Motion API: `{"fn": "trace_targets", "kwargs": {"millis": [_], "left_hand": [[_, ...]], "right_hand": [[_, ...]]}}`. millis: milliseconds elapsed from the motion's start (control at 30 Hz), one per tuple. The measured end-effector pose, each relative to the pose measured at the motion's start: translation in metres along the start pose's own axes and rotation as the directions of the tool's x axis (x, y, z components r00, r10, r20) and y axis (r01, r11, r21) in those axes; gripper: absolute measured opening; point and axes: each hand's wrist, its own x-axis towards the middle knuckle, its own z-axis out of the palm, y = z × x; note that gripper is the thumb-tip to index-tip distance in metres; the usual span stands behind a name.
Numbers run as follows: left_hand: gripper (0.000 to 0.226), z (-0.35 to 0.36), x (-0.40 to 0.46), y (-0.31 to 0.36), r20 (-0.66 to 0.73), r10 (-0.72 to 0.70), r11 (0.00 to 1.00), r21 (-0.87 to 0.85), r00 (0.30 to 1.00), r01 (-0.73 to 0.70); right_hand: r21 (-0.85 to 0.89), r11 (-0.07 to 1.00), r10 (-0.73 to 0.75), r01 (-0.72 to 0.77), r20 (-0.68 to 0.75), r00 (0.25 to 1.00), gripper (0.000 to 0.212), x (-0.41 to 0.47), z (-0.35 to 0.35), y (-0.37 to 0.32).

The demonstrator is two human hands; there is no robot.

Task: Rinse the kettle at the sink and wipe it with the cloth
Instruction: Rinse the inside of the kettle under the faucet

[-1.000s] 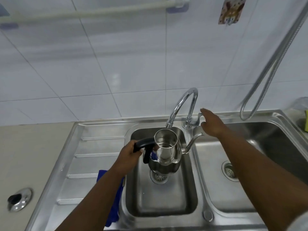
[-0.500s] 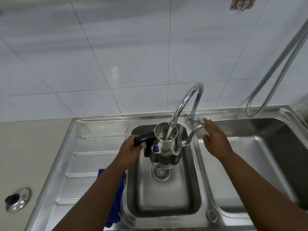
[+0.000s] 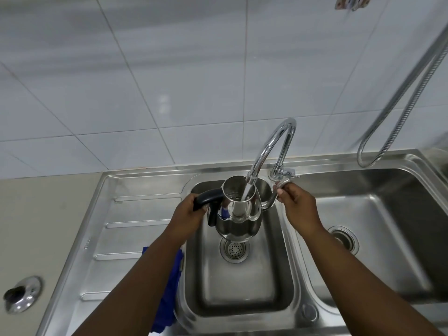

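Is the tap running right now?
On. A stream of water falls from the tap into the open top of the kettle, held under the spout.

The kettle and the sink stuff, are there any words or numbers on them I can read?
No words or numbers can be read anywhere.
kettle: plain shiny metal, no label showing.
draining board: a small stamped mark near its edge, too small and blurred to read.
wall sticker: cut off at the top, a picture only, no text visible.
faucet: no markings visible.
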Motion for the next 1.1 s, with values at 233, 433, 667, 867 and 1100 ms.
{"fn": "trace_targets", "kwargs": {"millis": [233,433,667,867,1100], "left_hand": [[0.018,0.0007,0.0036,-0.0012,0.009,-0.007,1.000,0.002,1.000,0.007],[0.020,0.0007,0.0055,-0.0008,0.004,0.010,1.000,-0.003,1.000,-0.010],[0.023,0.0013,0.0057,0.0000,0.010,0.013,1.000,-0.018,1.000,-0.013],[0.026,0.0016,0.0058,-0.0008,0.005,0.012,1.000,-0.017,1.000,-0.012],[0.029,0.0023,0.0066,-0.0008,0.008,-0.002,1.000,-0.018,1.000,0.002]], "right_hand": [[0.013,1.000,0.014,-0.014,0.002,1.000,0.015,0.0011,0.0006,0.0002],[0.020,1.000,0.022,-0.022,-0.001,1.000,0.016,0.0036,-0.0001,-0.0028],[0.017,1.000,0.021,-0.021,-0.004,1.000,0.016,0.0058,-0.0003,-0.0029],[0.026,0.999,0.028,-0.028,-0.009,1.000,0.017,0.0042,-0.0004,-0.0032],[0.016,1.000,0.021,-0.021,-0.016,1.000,0.016,0.0046,-0.0009,-0.0004]]}}
